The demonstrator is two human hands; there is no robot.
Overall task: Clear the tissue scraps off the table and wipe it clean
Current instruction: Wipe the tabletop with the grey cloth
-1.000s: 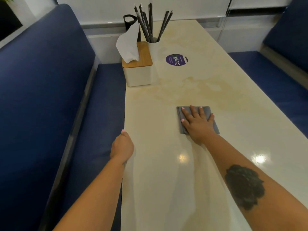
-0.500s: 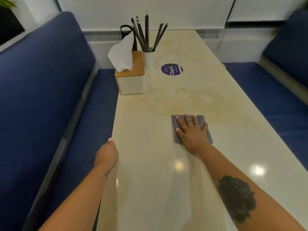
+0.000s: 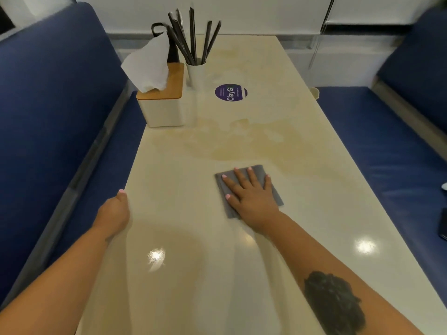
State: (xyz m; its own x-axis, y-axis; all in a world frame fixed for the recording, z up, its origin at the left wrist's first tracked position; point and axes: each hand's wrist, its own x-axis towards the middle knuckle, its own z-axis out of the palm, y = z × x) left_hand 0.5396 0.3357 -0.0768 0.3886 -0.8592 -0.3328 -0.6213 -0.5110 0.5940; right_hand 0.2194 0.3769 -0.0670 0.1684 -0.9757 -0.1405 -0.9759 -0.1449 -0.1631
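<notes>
A folded grey cloth lies in the middle of the cream table. My right hand presses flat on the cloth with its fingers spread and straight. A yellowish stain spreads across the tabletop just beyond the cloth. My left hand is at the table's left edge, thumb on top and fingers curled down over the edge, out of sight. I see no loose tissue scraps on the tabletop.
A white tissue box with a wooden lid stands at the far left, a tissue sticking out. Beside it a white cup holds black straws. A purple round sticker marks the table. Blue bench seats flank both sides.
My right hand has slid the cloth slightly toward me and to the left. My left hand stays on the table's edge. My view has shifted a little.
</notes>
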